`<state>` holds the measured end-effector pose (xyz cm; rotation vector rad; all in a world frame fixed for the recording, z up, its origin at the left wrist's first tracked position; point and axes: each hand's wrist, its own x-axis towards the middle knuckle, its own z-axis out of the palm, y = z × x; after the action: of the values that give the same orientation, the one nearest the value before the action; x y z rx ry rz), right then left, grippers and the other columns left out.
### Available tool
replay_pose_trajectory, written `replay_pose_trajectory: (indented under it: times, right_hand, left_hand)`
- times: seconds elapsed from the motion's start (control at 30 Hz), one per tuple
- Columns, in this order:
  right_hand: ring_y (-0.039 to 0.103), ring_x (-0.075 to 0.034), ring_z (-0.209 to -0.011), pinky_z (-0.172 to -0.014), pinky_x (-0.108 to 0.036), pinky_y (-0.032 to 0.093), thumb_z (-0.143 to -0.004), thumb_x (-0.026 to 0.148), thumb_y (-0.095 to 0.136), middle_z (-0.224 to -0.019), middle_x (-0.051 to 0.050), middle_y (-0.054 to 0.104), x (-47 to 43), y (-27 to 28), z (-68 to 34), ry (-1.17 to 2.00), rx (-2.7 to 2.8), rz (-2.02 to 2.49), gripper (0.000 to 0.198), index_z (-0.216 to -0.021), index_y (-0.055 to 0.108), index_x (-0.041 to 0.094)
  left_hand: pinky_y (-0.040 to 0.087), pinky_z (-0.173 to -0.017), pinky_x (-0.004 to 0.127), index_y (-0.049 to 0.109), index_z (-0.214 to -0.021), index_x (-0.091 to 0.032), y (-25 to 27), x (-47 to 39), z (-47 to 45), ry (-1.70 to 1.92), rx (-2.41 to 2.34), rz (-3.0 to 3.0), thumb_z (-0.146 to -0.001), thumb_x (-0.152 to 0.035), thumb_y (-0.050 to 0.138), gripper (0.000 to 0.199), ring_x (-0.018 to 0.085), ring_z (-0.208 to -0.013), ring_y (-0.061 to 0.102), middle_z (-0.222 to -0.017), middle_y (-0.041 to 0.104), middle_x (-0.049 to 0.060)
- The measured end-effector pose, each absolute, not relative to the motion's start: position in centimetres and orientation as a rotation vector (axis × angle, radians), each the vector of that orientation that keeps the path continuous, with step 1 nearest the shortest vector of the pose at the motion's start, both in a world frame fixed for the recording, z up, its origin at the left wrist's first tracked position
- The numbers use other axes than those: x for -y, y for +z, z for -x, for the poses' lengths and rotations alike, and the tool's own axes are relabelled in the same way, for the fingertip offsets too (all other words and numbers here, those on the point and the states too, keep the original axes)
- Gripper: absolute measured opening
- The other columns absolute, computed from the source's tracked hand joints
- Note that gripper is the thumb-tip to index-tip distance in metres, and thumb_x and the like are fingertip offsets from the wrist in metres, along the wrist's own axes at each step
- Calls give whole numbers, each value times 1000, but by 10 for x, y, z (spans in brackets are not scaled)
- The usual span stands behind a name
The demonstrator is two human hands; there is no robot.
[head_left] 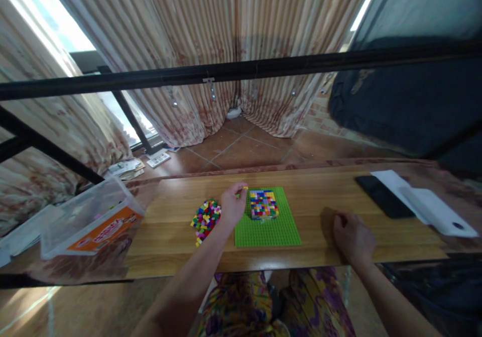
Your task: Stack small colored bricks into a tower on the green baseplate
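My left hand (pixel 233 202) pinches a small yellow toy brick (pixel 245 188) between thumb and finger. It hovers at the left edge of the green baseplate (pixel 267 234). On that plate stands a block of many-coloured bricks (pixel 264 204), just right of my left fingertips. A loose pile of small coloured bricks (pixel 207 216) lies on the wood to the left, beside my left wrist. My right hand (pixel 353 237) rests on the table right of the baseplate, its fingers curled in; whether anything is inside them is hidden.
The wooden table (pixel 312 191) carries a dark flat tablet-like object (pixel 384 196) and white sheet-like pieces (pixel 433 204) at its right. A clear plastic box (pixel 124 196) with an orange label stands at the left end. A black rail (pixel 233 72) crosses beyond the table, before curtains (pixel 203 35).
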<state>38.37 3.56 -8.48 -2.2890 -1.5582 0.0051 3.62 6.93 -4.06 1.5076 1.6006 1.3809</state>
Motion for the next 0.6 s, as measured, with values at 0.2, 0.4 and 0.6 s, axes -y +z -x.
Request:
replay_pose_trajectory:
  times: [0.2,0.4,0.6]
  right_hand:
    - [64,-25,-87,-71,-35,40,-99,35,43,-113,-15,73,-36,-80,-380,34,1530,2273,40,-110,75,15]
    - [61,-22,-80,-69,-34,39,-98,33,46,-107,-15,72,-35,-78,-379,45,1496,2243,37,-108,76,16]
    - [61,-21,-79,-66,-33,36,-98,34,46,-104,-13,72,-35,-79,-379,19,1511,2207,35,-106,75,16]
  left_hand:
    - [59,-89,38,74,-99,-23,-51,-73,-39,1292,-1705,-1590,-92,-18,58,18,24,-95,76,-103,80,8]
    - [59,-96,36,76,-110,-22,-45,-63,-47,1202,-1818,-1705,-96,-19,54,26,22,-102,76,-111,81,7]
    - [60,-96,35,77,-116,-23,-42,-52,-52,1135,-1880,-1770,-98,-21,56,28,22,-107,76,-116,80,7]
